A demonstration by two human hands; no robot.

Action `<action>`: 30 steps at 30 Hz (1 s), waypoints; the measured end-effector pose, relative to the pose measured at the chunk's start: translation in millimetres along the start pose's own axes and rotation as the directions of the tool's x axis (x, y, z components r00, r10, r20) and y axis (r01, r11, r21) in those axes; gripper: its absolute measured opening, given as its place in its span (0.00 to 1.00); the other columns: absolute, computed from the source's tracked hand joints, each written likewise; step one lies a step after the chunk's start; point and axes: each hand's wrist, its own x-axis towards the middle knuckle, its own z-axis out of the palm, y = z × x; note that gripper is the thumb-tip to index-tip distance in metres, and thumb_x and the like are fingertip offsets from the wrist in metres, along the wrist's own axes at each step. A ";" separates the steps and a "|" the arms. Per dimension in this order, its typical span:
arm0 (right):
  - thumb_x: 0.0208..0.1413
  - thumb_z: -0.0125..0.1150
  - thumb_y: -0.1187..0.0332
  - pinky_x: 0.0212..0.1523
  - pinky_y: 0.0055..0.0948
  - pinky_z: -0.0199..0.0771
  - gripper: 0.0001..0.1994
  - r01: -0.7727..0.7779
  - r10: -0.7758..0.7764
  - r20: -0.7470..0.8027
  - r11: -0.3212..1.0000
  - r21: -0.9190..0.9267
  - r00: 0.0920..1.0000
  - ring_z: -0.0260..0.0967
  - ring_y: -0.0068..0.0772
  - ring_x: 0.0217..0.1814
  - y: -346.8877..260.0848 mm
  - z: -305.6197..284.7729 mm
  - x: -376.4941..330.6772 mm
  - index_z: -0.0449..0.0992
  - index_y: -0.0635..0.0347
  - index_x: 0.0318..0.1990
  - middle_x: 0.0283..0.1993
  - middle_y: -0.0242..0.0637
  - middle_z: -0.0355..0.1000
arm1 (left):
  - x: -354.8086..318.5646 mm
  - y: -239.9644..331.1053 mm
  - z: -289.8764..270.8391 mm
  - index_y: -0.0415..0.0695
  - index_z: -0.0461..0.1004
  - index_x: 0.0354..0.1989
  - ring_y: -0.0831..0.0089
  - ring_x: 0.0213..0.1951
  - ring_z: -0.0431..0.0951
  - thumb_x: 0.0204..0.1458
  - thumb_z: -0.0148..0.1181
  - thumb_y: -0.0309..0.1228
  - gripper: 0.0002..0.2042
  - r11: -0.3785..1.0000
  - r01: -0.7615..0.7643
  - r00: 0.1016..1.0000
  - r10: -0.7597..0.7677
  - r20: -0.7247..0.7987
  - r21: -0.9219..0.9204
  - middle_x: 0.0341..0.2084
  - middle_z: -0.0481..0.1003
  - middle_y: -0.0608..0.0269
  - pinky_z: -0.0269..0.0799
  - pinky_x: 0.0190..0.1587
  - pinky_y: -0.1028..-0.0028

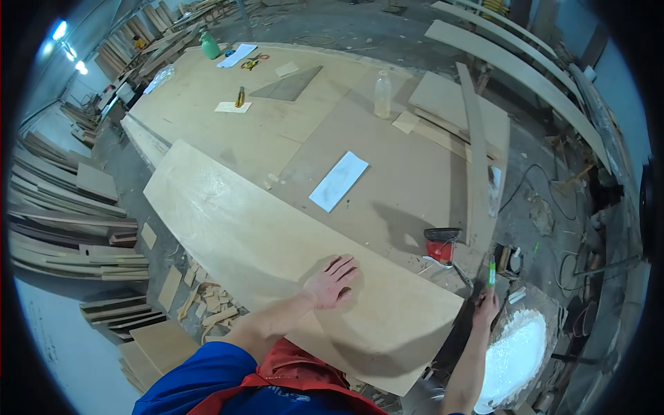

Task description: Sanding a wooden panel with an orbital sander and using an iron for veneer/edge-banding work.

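My left hand (332, 283) lies flat, fingers spread, on a long pale wooden panel (235, 207) that slants across the near side of the table. Glossy patches show on the panel's far left part. At the right, past the panel's end, my right hand (486, 309) is closed round a slim tool with a green and pale handle (492, 272); its working end cannot be made out. Just below that hand stands a wide round tub of white, paste-like stuff (515, 360). A red container with a dark rim (440, 249) sits on the table near the panel's right end.
On the table (304, 149) lie a pale blue-white sheet (339, 181), a clear bottle (382, 95), a dark triangular piece (287, 84), a yellow knife (240, 97) and a green spray bottle (209, 45). A long strip (476, 152) leans over stacked boards (460, 111). Offcuts (211, 301) litter the floor.
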 end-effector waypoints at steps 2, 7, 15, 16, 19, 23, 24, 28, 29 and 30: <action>0.71 0.63 0.57 0.21 0.18 0.60 0.14 0.021 -0.021 -0.010 1.000 -0.011 1.000 0.63 0.14 0.24 -13.2 -2.6 -57.5 0.74 0.53 0.34 0.27 0.24 0.69 | 1.6 1.9 -7.6 0.38 0.64 0.70 0.48 0.78 0.52 0.60 0.59 0.39 0.31 1.000 0.002 1.000 -0.002 0.014 0.013 0.74 0.59 0.45 0.46 0.80 0.50; 0.72 0.61 0.60 0.23 0.18 0.62 0.14 0.068 -0.068 -0.039 0.998 -0.002 0.997 0.64 0.14 0.25 -2.5 -3.4 -209.3 0.75 0.57 0.34 0.29 0.25 0.70 | -12.1 0.5 8.2 0.38 0.66 0.68 0.48 0.78 0.52 0.59 0.59 0.39 0.30 1.000 -0.025 0.999 0.025 -0.021 0.008 0.75 0.57 0.46 0.46 0.80 0.49; 0.73 0.59 0.62 0.34 0.20 0.67 0.12 0.088 -0.090 0.082 0.996 0.029 0.993 0.67 0.17 0.34 63.4 73.8 -369.1 0.75 0.61 0.39 0.34 0.28 0.73 | -12.2 94.0 -7.0 0.33 0.75 0.56 0.52 0.54 0.80 0.67 0.57 0.47 0.25 0.609 0.420 0.905 -0.336 0.261 -0.673 0.48 0.80 0.46 0.75 0.59 0.57; 0.73 0.58 0.63 0.34 0.21 0.68 0.12 0.116 -0.119 0.106 0.993 0.038 0.987 0.67 0.17 0.34 65.4 90.9 -381.5 0.76 0.61 0.40 0.34 0.28 0.74 | -19.9 106.0 -13.7 0.32 0.76 0.54 0.55 0.47 0.83 0.68 0.57 0.48 0.26 0.559 0.437 0.893 -0.364 0.265 -0.705 0.40 0.83 0.50 0.78 0.53 0.60; 0.74 0.57 0.63 0.36 0.24 0.72 0.13 0.078 -0.094 0.056 0.967 0.244 0.994 0.70 0.20 0.35 74.3 136.8 -421.9 0.78 0.64 0.42 0.36 0.32 0.77 | -26.7 128.7 -38.5 0.35 0.78 0.44 0.72 0.34 0.81 0.68 0.60 0.41 0.17 0.280 0.365 0.911 -0.304 0.279 -0.888 0.29 0.80 0.60 0.78 0.41 0.69; 0.76 0.52 0.58 0.39 0.27 0.76 0.20 0.153 -0.134 0.194 0.984 -0.088 0.972 0.76 0.24 0.39 75.4 142.4 -456.4 0.82 0.68 0.44 0.38 0.36 0.81 | -42.6 107.6 -33.1 0.34 0.78 0.44 0.80 0.31 0.77 0.69 0.60 0.36 0.14 0.062 0.458 0.854 -0.307 0.420 -0.887 0.28 0.78 0.66 0.76 0.37 0.73; 0.76 0.52 0.58 0.39 0.27 0.76 0.20 0.150 -0.133 0.186 0.985 -0.083 0.974 0.76 0.24 0.39 75.4 138.4 -456.0 0.82 0.68 0.44 0.38 0.36 0.81 | -47.8 94.7 -29.5 0.34 0.78 0.44 0.79 0.32 0.78 0.69 0.60 0.36 0.14 0.156 0.431 0.885 -0.268 0.382 -0.889 0.28 0.79 0.65 0.77 0.38 0.73; 0.77 0.49 0.52 0.41 0.26 0.76 0.23 0.038 -0.015 0.260 0.996 -0.084 0.966 0.77 0.26 0.42 60.7 90.7 -443.1 0.82 0.65 0.47 0.40 0.37 0.81 | -81.1 65.1 -45.6 0.34 0.78 0.46 0.77 0.34 0.81 0.70 0.58 0.35 0.13 0.316 0.387 0.922 -0.130 0.365 -0.866 0.31 0.81 0.62 0.78 0.41 0.72; 0.77 0.48 0.50 0.41 0.26 0.77 0.25 0.020 0.004 0.216 0.994 -0.111 0.976 0.78 0.26 0.43 40.7 88.6 -431.6 0.82 0.65 0.48 0.40 0.37 0.81 | -86.9 65.5 -60.7 0.35 0.78 0.47 0.76 0.36 0.83 0.71 0.57 0.34 0.12 0.301 0.410 0.911 -0.091 0.402 -0.861 0.33 0.82 0.61 0.79 0.43 0.72; 0.76 0.50 0.50 0.41 0.27 0.77 0.24 0.052 -0.016 0.239 0.988 -0.143 0.971 0.78 0.26 0.44 21.7 87.5 -420.9 0.82 0.66 0.50 0.42 0.38 0.82 | -89.5 64.7 -70.5 0.35 0.78 0.48 0.75 0.37 0.84 0.71 0.56 0.33 0.12 0.285 0.430 0.899 -0.052 0.434 -0.856 0.35 0.84 0.59 0.79 0.45 0.72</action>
